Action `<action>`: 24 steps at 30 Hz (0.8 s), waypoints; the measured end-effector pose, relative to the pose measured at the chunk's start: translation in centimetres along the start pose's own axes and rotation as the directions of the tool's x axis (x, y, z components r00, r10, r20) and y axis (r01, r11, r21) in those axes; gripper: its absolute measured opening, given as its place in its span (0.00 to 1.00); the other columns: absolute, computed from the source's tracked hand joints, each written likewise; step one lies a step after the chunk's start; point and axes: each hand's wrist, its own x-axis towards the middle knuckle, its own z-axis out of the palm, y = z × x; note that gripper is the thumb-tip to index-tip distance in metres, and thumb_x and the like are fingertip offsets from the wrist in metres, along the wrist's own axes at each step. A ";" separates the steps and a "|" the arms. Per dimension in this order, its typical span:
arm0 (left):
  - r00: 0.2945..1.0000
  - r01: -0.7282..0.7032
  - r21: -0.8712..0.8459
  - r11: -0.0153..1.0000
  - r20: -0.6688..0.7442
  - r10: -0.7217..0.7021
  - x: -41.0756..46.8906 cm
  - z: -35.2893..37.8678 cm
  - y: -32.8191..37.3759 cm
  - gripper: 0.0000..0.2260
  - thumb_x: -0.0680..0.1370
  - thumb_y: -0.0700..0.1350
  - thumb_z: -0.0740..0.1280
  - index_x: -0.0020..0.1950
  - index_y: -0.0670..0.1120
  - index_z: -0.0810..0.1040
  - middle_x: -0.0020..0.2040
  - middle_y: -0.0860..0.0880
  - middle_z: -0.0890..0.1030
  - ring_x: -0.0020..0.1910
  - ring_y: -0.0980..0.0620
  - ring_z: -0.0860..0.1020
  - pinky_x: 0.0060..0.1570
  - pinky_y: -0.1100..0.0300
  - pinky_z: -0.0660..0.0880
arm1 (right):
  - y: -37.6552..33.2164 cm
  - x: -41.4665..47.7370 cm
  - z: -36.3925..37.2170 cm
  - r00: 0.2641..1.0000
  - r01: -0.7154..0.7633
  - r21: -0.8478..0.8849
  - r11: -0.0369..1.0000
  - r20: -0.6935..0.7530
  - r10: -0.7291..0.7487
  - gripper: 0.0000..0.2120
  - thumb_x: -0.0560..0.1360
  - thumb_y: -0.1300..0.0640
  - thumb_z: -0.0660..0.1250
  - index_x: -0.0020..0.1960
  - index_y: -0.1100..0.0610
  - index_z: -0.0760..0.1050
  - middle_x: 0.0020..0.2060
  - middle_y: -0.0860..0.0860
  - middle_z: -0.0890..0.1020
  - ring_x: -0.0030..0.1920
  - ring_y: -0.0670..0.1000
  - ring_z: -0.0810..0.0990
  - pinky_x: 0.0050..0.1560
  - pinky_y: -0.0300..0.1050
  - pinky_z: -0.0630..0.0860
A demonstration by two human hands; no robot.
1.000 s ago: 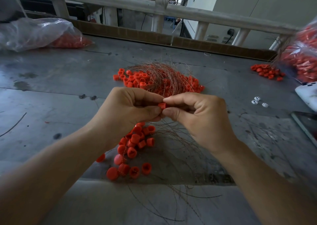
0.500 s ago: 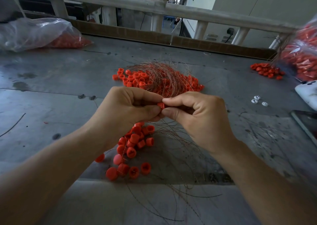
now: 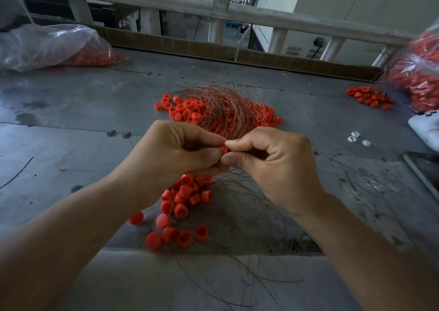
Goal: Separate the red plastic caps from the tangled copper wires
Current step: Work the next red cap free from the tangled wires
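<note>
Your left hand [image 3: 180, 154] and right hand [image 3: 273, 163] both pinch one red cap [image 3: 223, 149], midway between them; copper wires [image 3: 228, 106] fan beyond, toward table [image 3: 71, 111] far edge.

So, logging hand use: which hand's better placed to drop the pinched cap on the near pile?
Likely left: both pinch the cap, but the left hand sits over the near pile; the right hand beside it.
</note>
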 end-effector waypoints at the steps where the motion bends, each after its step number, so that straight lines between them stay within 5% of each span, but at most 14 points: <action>1: 1.000 0.000 0.009 1.000 0.005 0.000 0.1 -0.1 0.0 0.10 0.61 0.40 0.68 0.40 0.47 0.84 0.36 0.46 0.84 0.35 0.53 0.83 0.34 0.68 0.77 | 0.1 0.1 0.0 1.000 0.002 0.011 1.000 0.009 -0.002 0.10 0.64 0.59 0.73 0.43 0.64 0.81 0.37 0.47 0.79 0.41 0.45 0.80 0.41 0.30 0.76; 5: 0.997 0.039 0.024 0.999 0.061 -0.040 0.0 -0.4 0.1 0.12 0.61 0.39 0.68 0.43 0.46 0.84 0.36 0.44 0.84 0.36 0.51 0.83 0.34 0.66 0.78 | 0.2 0.2 -0.4 0.996 -0.017 0.055 0.998 0.088 0.012 0.10 0.63 0.58 0.73 0.43 0.62 0.81 0.37 0.46 0.79 0.40 0.45 0.80 0.41 0.33 0.77; 10: 0.971 0.132 0.034 0.991 0.195 -0.136 -0.1 -1.1 0.6 0.18 0.60 0.38 0.69 0.50 0.44 0.78 0.36 0.43 0.84 0.35 0.49 0.83 0.34 0.64 0.78 | 0.0 0.4 -0.9 0.940 -0.168 0.128 0.977 0.320 0.119 0.20 0.62 0.50 0.70 0.54 0.48 0.75 0.39 0.41 0.77 0.43 0.40 0.77 0.44 0.32 0.74; 13: 0.955 0.161 0.046 0.986 0.244 -0.167 -0.2 -1.2 0.6 0.20 0.61 0.39 0.70 0.52 0.46 0.77 0.37 0.41 0.83 0.36 0.48 0.83 0.34 0.63 0.78 | 0.0 0.5 -1.1 0.899 -0.166 0.127 0.978 0.426 0.097 0.17 0.64 0.51 0.70 0.52 0.51 0.78 0.40 0.41 0.76 0.43 0.40 0.76 0.44 0.30 0.72; 19: 0.940 0.137 -0.121 0.983 0.328 -0.090 -0.2 -1.4 0.7 0.20 0.63 0.45 0.75 0.55 0.49 0.79 0.42 0.41 0.83 0.41 0.45 0.83 0.38 0.62 0.79 | -0.3 0.5 -1.2 0.951 -0.026 0.068 0.997 0.310 0.003 0.07 0.68 0.56 0.70 0.44 0.58 0.80 0.37 0.41 0.73 0.39 0.38 0.72 0.43 0.29 0.69; 24: 0.980 -0.095 0.148 0.984 0.188 0.067 -0.7 -0.3 0.5 0.30 0.60 0.50 0.77 0.59 0.60 0.70 0.42 0.49 0.84 0.40 0.52 0.83 0.39 0.65 0.77 | -0.5 0.2 -0.9 0.973 0.076 -0.024 0.997 0.221 -0.069 0.06 0.69 0.60 0.70 0.44 0.62 0.79 0.39 0.46 0.73 0.39 0.42 0.74 0.41 0.32 0.72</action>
